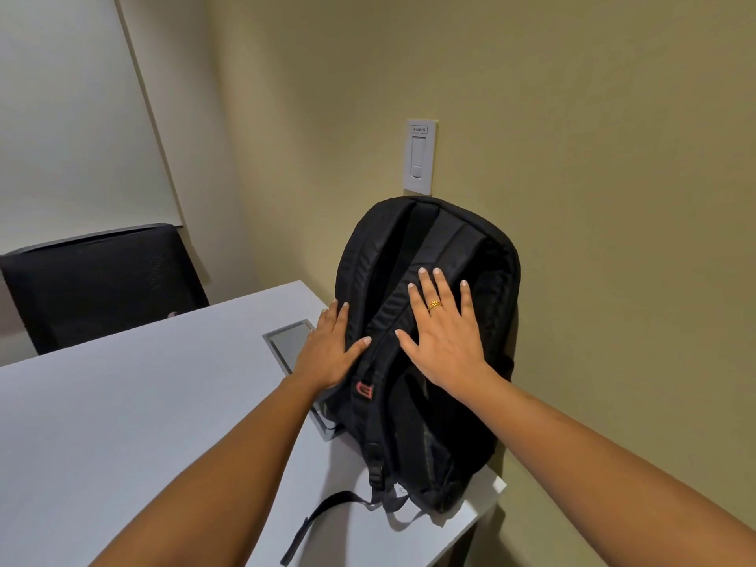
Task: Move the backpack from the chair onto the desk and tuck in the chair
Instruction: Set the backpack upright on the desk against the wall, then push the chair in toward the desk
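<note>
A black backpack [446, 247] stands upright on the right end of the white desk [143, 411], leaning against the olive wall with its straps facing me. My left hand [333, 345] lies against its left side, fingers spread, thumb on the strap. My right hand [444, 335], with a gold ring, rests flat on the shoulder straps, fingers apart. Neither hand is closed around anything. A loose strap [315, 521] trails over the desk near the front edge. A black chair [102, 284] stands behind the far side of the desk at the left.
A grey rectangular cable hatch [288, 341] is set into the desk, partly under the backpack. A white wall switch plate [420, 155] sits just above the backpack. The desk's right corner [497, 484] ends beside the wall.
</note>
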The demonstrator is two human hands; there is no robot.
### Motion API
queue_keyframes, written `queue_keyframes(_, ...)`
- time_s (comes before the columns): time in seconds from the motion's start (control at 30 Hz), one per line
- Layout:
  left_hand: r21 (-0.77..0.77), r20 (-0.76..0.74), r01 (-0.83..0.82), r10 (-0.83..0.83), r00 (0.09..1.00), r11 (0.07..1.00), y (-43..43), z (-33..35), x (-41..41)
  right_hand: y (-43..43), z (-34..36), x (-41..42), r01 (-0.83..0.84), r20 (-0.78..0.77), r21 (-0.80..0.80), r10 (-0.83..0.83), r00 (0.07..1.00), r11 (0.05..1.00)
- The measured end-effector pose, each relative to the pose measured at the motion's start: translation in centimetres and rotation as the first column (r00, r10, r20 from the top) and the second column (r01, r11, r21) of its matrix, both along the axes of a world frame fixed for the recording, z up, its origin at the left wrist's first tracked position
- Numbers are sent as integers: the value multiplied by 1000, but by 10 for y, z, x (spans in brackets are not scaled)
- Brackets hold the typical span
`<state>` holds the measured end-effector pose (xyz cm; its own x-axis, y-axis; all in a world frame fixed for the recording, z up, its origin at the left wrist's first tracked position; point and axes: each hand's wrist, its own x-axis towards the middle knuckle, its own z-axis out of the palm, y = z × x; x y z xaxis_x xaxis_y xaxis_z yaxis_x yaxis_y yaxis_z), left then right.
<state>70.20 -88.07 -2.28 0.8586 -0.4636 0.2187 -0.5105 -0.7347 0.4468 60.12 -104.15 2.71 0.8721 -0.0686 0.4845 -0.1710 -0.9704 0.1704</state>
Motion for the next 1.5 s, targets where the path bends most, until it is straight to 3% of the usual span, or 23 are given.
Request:
queue_keyframes(0.33, 141, -13, -22, 24, 1000, 990, 32, -12, -63, 32, -28, -52, -77, -140, 83, 88, 986, 994)
queue_keyframes(0.53, 191, -3, -87, 89, 996, 978, 58, -18, -118, 49, -29, -105, -142, -147, 120, 159, 976, 983)
queue_keyframes(0.77, 238, 14, -166, 168, 986, 957, 83, -21, -222, 64, -28, -192, -203, -182, 105, 219, 958, 974)
queue_keyframes(1.1, 360, -103, -214, 266, 958, 908, 146, -27, -399, 115, -54, -311, -284, -282, 152, 317, 906, 947)
queue_keyframes(1.5, 452, -153, -193, 288, 945, 871, 257, -38, -512, 201, -88, -403, -271, -308, 198, 322, 895, 942)
